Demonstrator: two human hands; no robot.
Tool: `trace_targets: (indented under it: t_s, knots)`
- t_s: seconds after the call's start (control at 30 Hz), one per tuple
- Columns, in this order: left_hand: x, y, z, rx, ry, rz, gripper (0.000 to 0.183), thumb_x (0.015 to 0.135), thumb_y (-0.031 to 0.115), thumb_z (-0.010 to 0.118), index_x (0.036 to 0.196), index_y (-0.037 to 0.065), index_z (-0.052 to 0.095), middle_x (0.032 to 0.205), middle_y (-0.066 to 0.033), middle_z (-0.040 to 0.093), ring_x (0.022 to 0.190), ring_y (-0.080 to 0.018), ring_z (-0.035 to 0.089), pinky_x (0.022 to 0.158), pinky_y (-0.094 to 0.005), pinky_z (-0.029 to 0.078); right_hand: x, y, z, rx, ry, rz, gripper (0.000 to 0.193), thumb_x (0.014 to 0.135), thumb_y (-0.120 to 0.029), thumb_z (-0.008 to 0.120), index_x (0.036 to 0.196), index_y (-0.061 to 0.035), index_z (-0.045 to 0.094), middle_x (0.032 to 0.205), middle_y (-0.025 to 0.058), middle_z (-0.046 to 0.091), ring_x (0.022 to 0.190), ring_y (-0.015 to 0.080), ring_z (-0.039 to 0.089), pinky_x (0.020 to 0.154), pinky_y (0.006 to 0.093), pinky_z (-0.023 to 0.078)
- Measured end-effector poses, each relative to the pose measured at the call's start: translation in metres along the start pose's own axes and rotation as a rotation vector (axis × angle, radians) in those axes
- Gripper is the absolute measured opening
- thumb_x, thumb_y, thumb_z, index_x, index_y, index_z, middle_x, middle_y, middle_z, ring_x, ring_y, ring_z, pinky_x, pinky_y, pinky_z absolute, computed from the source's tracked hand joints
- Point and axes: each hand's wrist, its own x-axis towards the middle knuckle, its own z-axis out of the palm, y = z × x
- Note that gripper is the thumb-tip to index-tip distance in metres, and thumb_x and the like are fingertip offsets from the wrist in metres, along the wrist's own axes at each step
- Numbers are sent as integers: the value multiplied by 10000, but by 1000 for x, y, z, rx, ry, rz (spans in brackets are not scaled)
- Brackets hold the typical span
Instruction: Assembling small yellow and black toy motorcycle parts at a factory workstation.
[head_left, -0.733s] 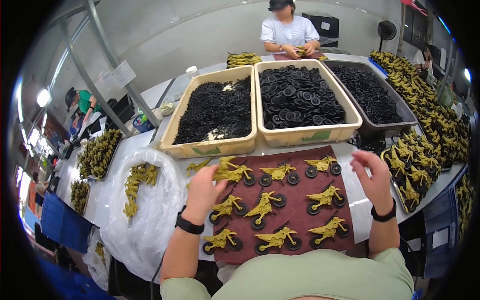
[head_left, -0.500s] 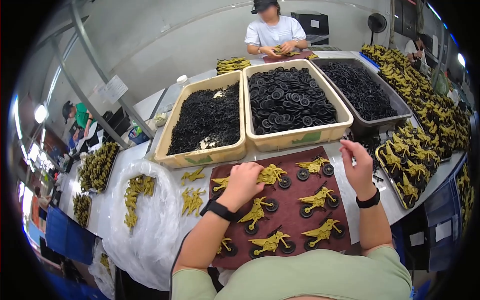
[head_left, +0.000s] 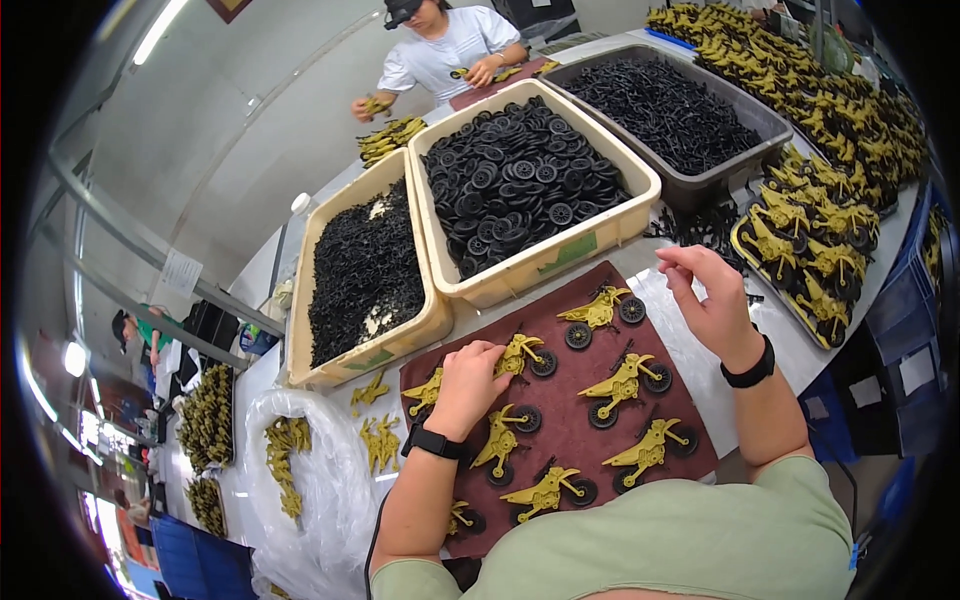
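On a dark red mat (head_left: 570, 392) lie several yellow toy motorcycles with black wheels. My left hand (head_left: 468, 382) is closed at the mat's far left, its fingertips on a toy motorcycle (head_left: 522, 353) that the hand partly covers. My right hand (head_left: 708, 300) hovers past the mat's right edge, thumb and fingers pinched; what they hold, if anything, is too small to make out. Nearest to it on the mat is another toy motorcycle (head_left: 597, 310), its wheels side by side. Small black parts (head_left: 705, 232) lie loose on the table beyond the right hand.
Beyond the mat stand a cream bin of small black parts (head_left: 432, 318), a cream bin of wheels (head_left: 648, 192) and a grey bin (head_left: 778, 140). At right is a tray of toy motorcycles (head_left: 800, 260); at left, a plastic bag (head_left: 335, 500) with yellow bodies. A co-worker (head_left: 450, 50) sits opposite.
The whole view has tilted and shifted. My left hand stays at the same toy motorcycle; my right hand's fingers have drawn together. The co-worker's hands have moved apart.
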Motion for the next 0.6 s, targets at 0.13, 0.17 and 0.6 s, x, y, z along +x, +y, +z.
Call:
trace_targets:
  t_s: [0.13,0.17,0.6]
  knots:
    - [-1,5,-6,46,-21,21,354,730,166,752,1047,29,675,1017,-98,653,943,-284,609,841,-393,462,-1,0,1,4,7,6,241,847,63,585,1074,-5,624,868,107,642,744,188,626,609,266,505]
    - [-2,5,-6,56,-9,49,360,731,166,751,1055,29,672,1014,-102,653,934,-286,611,833,-397,465,-2,0,1,7,6,9,233,849,58,588,1070,-4,628,868,109,642,744,188,626,608,267,503]
    - [1,1,8,136,-4,142,397,721,107,735,1084,-22,639,963,-152,654,903,-325,621,815,-397,493,-5,-1,11,17,-35,-7,196,857,31,587,1043,-2,638,876,123,646,720,234,626,600,289,502]
